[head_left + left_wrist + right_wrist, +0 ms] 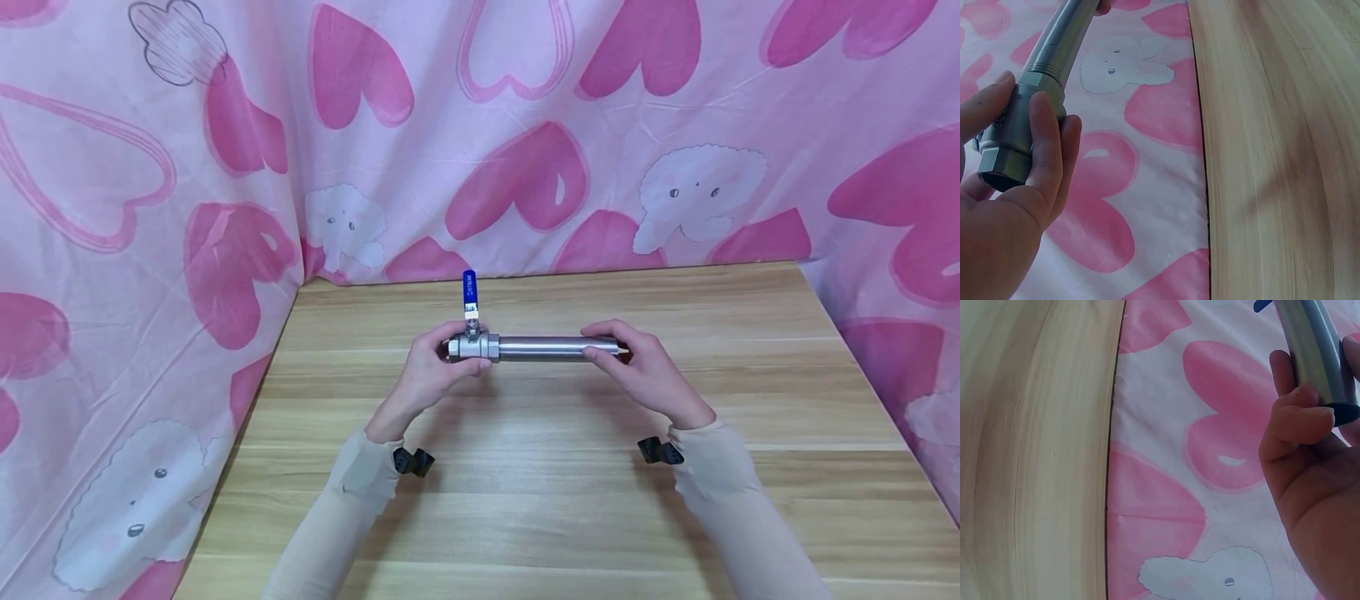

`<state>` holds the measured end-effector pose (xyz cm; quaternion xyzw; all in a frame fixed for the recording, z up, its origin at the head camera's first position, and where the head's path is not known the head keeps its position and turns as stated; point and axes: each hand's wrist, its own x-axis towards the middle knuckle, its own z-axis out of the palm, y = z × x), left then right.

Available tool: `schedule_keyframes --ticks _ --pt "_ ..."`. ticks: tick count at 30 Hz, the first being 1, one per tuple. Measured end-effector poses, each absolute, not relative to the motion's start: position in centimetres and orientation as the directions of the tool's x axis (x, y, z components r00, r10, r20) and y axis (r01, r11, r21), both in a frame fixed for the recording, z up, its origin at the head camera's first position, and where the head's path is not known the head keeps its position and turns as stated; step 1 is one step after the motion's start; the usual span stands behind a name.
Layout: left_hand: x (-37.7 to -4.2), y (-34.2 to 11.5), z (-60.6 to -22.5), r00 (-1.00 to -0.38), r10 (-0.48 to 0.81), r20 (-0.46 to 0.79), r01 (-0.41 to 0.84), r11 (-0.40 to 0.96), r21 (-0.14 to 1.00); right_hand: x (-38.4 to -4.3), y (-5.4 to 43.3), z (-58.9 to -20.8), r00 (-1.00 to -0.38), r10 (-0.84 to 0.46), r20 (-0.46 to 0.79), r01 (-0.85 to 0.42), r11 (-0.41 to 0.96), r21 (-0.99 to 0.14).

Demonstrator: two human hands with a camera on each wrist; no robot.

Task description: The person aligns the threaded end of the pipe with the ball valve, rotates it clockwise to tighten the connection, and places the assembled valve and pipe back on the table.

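Note:
A metal ball valve (471,346) with a blue lever handle (469,288) is joined to a smooth steel pipe (555,348). The joined piece lies level from left to right, raised above the table. My left hand (432,367) grips the valve body, thumb on the near side and fingers round the far side. Threads show where the pipe (1065,37) enters the valve (1013,134) in the left wrist view. At the other end, my right hand (645,367) holds the pipe between thumb and fingers. The pipe's open end (1342,412) shows in the right wrist view.
A wood-grain table (525,500) lies beneath both hands. Pink cloth (517,150) with hearts and white cartoon animals hangs along the back and both sides. Small black wrist cameras (413,462) sit at the cuffs.

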<state>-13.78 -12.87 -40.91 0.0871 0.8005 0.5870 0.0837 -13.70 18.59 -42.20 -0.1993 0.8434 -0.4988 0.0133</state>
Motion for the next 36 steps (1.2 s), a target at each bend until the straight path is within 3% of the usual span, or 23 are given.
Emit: schedule_keyframes --ticks 36 --pt "-13.86 -12.87 -41.16 -0.974 0.223 -0.047 0.022 0.294 0.956 -13.68 18.43 -42.00 -0.910 -0.366 0.196 -0.349 0.420 -0.838"
